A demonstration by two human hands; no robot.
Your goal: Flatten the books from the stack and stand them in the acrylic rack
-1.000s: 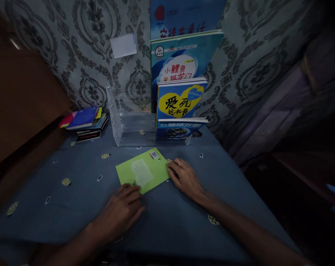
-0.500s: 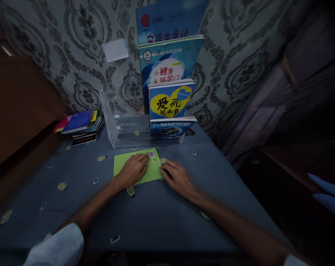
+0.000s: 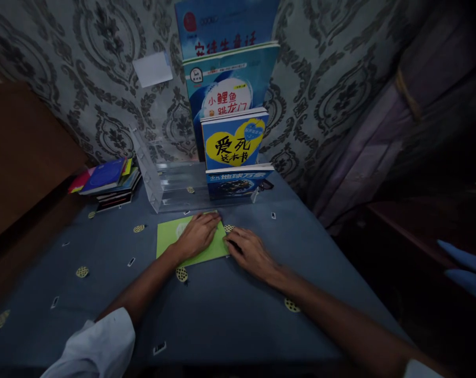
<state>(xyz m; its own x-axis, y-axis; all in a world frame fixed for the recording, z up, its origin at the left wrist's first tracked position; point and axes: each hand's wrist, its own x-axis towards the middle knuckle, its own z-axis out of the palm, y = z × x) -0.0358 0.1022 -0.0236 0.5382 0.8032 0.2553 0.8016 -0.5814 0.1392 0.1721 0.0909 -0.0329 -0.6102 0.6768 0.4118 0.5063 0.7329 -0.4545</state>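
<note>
A thin light-green book (image 3: 169, 239) lies flat on the table, its long side running left to right. My left hand (image 3: 199, 234) rests palm down across its right half, fingers stretched out toward the top right corner and covering part of the cover. At the book's right edge, my right hand (image 3: 249, 252) has its fingers curled, with thumb and fingertips closed on that edge. Just behind the book stands a clear acrylic book rack (image 3: 175, 198). Its right side holds a blue book with a globe (image 3: 238, 186) in front and a blue book with a yellow heart (image 3: 234, 144) behind that.
Taller in the rack are a teal book (image 3: 230, 79) and a large blue book (image 3: 226, 26). A pile of books (image 3: 107, 176) sits at the back left. The blue-grey tablecloth (image 3: 230, 320) has fruit prints. A patterned wall and a tied curtain (image 3: 364, 142) border the table.
My left hand has slid right and up over the green book, now covering the barcode corner and baring a pale patch. My right hand stays at the right edge. The view has shifted slightly.
</note>
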